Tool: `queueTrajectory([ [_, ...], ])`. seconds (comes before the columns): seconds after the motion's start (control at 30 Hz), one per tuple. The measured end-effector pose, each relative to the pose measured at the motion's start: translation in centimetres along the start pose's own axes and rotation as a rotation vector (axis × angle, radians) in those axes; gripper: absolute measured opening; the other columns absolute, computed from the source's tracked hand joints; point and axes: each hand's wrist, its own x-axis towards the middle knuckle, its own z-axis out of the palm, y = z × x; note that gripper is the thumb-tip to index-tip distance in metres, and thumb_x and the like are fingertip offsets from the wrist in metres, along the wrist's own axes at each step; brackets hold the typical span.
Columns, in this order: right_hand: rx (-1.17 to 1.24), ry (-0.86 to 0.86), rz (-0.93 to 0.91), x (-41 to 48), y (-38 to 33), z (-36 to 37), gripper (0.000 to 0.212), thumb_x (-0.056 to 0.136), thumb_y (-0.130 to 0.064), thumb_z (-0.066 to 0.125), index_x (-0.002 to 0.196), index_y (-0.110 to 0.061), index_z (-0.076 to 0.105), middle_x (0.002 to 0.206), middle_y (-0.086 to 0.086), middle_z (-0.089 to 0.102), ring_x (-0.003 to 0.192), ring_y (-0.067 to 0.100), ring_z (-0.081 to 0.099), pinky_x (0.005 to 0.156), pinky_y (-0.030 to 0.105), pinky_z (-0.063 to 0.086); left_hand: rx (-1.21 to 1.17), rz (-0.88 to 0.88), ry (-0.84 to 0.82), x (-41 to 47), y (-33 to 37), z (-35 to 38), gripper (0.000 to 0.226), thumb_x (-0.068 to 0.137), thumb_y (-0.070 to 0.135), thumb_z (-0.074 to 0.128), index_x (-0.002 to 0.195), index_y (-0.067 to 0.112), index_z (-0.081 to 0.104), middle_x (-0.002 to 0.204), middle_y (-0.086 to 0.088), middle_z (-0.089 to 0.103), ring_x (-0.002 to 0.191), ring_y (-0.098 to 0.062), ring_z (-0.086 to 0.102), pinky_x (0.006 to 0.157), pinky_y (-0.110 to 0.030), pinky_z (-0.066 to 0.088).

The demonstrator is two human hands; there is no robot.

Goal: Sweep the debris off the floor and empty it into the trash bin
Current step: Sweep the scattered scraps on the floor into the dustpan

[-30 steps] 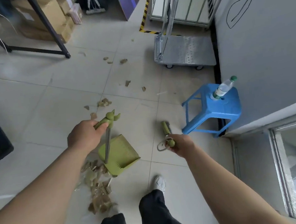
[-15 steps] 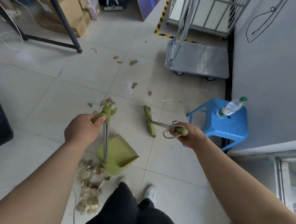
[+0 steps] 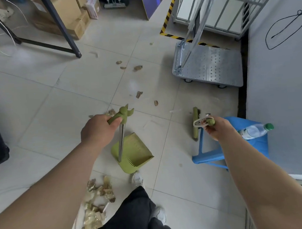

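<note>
Holding dustpan (image 3: 135, 154), broom (image 3: 195, 125) apart; broom head just beside stool (image 3: 208, 157) edge.

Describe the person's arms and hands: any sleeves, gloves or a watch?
The left forearm and right forearm are bare, with no sleeve in view. The left hand and right hand wear no gloves; no watch, band or ring shows on either.

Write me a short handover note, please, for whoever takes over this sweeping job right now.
Left hand grips the empty-looking green dustpan by its handle.
Right hand grips the green broom, head beside the blue stool.
Done: cardboard scraps lie piled near the dustpan.
Left: sweep the scattered scraps ahead, scoop everything, empty it into the trash bin, not in view.
</note>
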Motion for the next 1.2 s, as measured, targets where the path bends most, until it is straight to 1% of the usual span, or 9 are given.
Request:
queueTrajectory([
  [0.13,-0.077,-0.013,0.021,1.9,-0.6,4.4,0.014,0.091,0.011,0.046,0.084,0.000,0.051,0.077,0.016,0.048,0.064,0.019,0.051,0.039,0.018,0.050,-0.036,0.008,-0.007,3.5,1.1,-0.9,0.040,0.092,0.055,0.050,0.102,0.022,0.071,0.092,0.000,0.074,0.089,-0.028,0.065,0.064,-0.030,0.042],
  [0.37,-0.300,-0.106,0.107,0.9,1.1,8.4,0.006,0.083,0.009,0.060,0.081,0.006,0.056,0.067,0.019,0.055,0.038,0.017,0.059,0.038,0.020,0.048,-0.026,0.011,-0.037,7.2,3.7,-2.2,0.038,0.091,0.056,0.051,0.084,0.023,0.069,0.065,0.002,0.067,0.067,-0.022,0.066,0.054,-0.026,0.040],
  [0.53,-0.266,-0.161,0.107,0.2,-2.7,8.2,0.007,0.087,0.004,0.057,0.080,0.005,0.056,0.073,0.020,0.056,0.052,0.022,0.061,0.039,0.019,0.048,-0.005,0.025,-0.001,9.0,5.7,-2.5,0.037,0.089,0.059,0.052,0.081,0.026,0.067,0.064,0.009,0.061,0.063,-0.020,0.059,0.050,-0.024,0.032],
  [0.67,-0.162,-0.196,0.088,0.6,-7.1,7.9,0.015,0.090,0.008,0.050,0.076,0.006,0.055,0.073,0.022,0.053,0.041,0.021,0.061,0.039,0.022,0.051,-0.032,-0.006,0.026,10.4,6.9,-2.9,0.030,0.088,0.058,0.054,0.083,0.030,0.065,0.065,0.011,0.060,0.068,-0.021,0.057,0.052,-0.025,0.032],
  [0.77,-0.315,-0.186,0.053,1.8,-9.5,8.3,0.013,0.087,0.009,0.054,0.074,0.006,0.056,0.072,0.021,0.053,0.042,0.020,0.060,0.037,0.018,0.048,-0.052,-0.060,0.059,11.0,7.6,-2.8,0.036,0.090,0.054,0.054,0.070,0.025,0.060,0.059,0.010,0.057,0.058,-0.014,0.053,0.051,-0.024,0.030],
  [0.87,-0.493,-0.177,0.025,3.8,-11.8,9.2,0.002,0.086,0.006,0.057,0.087,0.007,0.059,0.075,0.020,0.052,0.057,0.020,0.054,0.035,0.016,0.044,-0.056,-0.127,0.098,11.2,8.4,-2.5,0.044,0.091,0.051,0.054,0.059,0.021,0.055,0.054,0.008,0.053,0.053,-0.012,0.049,0.049,-0.024,0.028],
  [0.97,-0.533,-0.175,0.022,6.2,-14.2,10.4,0.013,0.087,0.007,0.058,0.100,0.005,0.058,0.077,0.018,0.053,0.063,0.018,0.054,0.038,0.016,0.047,-0.072,-0.199,0.104,11.1,9.0,-2.0,0.039,0.092,0.052,0.053,0.064,0.025,0.058,0.061,0.006,0.058,0.057,-0.012,0.051,0.050,-0.025,0.030],
  [1.1,-0.480,-0.205,0.087,9.1,-15.6,12.7,0.006,0.088,0.010,0.054,0.085,0.005,0.055,0.078,0.019,0.052,0.050,0.018,0.058,0.039,0.018,0.051,-0.083,-0.295,0.120,10.4,9.3,-1.1,0.036,0.092,0.053,0.052,0.077,0.023,0.067,0.066,0.004,0.061,0.060,-0.014,0.053,0.051,-0.026,0.032],
  [1.2,-0.593,-0.250,0.095,10.3,-14.8,14.6,0.008,0.088,0.011,0.053,0.085,0.004,0.054,0.082,0.020,0.053,0.054,0.018,0.056,0.038,0.018,0.050,-0.091,-0.372,0.140,9.3,9.2,-0.5,0.037,0.092,0.054,0.052,0.081,0.023,0.070,0.069,0.001,0.063,0.066,-0.020,0.057,0.053,-0.027,0.035],
])
